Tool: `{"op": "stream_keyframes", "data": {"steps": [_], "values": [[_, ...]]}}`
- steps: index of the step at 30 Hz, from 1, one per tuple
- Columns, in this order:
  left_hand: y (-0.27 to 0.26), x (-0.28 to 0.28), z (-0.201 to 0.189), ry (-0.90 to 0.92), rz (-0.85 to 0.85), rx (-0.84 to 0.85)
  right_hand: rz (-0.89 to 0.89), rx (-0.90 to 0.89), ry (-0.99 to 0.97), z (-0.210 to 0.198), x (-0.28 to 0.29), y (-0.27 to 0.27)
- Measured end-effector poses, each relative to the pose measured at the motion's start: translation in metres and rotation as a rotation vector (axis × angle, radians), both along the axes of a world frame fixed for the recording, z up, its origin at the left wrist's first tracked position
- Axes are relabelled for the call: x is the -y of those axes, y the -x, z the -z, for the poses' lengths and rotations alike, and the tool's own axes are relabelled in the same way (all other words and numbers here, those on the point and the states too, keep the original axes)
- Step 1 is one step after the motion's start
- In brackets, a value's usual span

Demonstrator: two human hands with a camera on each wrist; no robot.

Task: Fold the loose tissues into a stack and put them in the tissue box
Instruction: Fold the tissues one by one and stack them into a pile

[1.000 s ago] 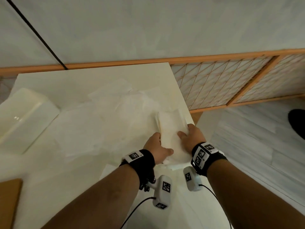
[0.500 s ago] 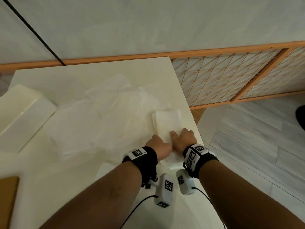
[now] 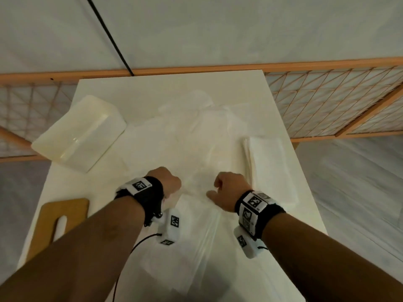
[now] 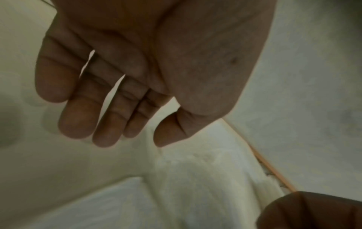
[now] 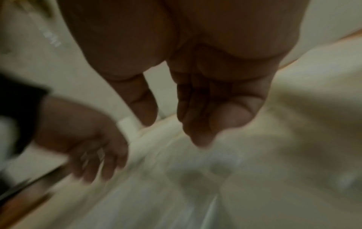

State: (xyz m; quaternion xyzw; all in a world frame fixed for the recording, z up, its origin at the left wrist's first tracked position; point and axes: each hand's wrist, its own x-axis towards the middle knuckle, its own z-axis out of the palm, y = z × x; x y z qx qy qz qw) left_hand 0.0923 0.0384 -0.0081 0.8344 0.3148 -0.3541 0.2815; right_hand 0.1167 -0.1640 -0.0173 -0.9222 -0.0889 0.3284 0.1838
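Head view: both hands (image 3: 196,188) seemingly empty above tissues (image 3: 196,136)

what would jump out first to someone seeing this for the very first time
Two bare forearms with black tag-marked wristbands reach in from below, the left hand and right hand over a spread of loose tissues mid-table, neither gripping anything. A neat folded stack lies by the table's right edge. A pale tissue box sits at the far left, a brown board nearer on that side.
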Motion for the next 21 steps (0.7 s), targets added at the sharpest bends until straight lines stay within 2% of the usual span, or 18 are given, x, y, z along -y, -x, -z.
{"op": "stream_keyframes", "data": {"steps": [2,5,9,12,15,17,19,21], "values": [[0.014,-0.013,0.006,0.047,-0.017,-0.057,-0.126,-0.058,0.145,0.014,-0.028,0.023],[0.031,-0.021,0.01,0.104,-0.027,-0.12,-0.127,-0.059,0.243,0.025,-0.049,0.041],[0.049,-0.026,0.017,0.121,0.195,-0.173,-0.188,-0.065,0.33,0.03,-0.058,0.045],[0.055,-0.034,0.017,0.145,0.275,-0.125,-0.245,-0.065,0.33,0.032,-0.062,0.045],[0.063,-0.044,0.026,0.154,0.262,0.028,-0.31,-0.07,0.171,0.033,-0.069,0.042],[0.067,-0.049,0.032,0.21,0.176,0.147,-0.247,-0.098,-0.022,0.031,-0.076,0.033],[0.07,-0.054,0.04,0.328,0.031,0.217,-0.098,-0.033,-0.233,0.026,-0.081,0.021],[0.072,-0.056,0.046,0.433,-0.189,0.276,0.169,0.024,-0.442,0.021,-0.082,0.01]]}}
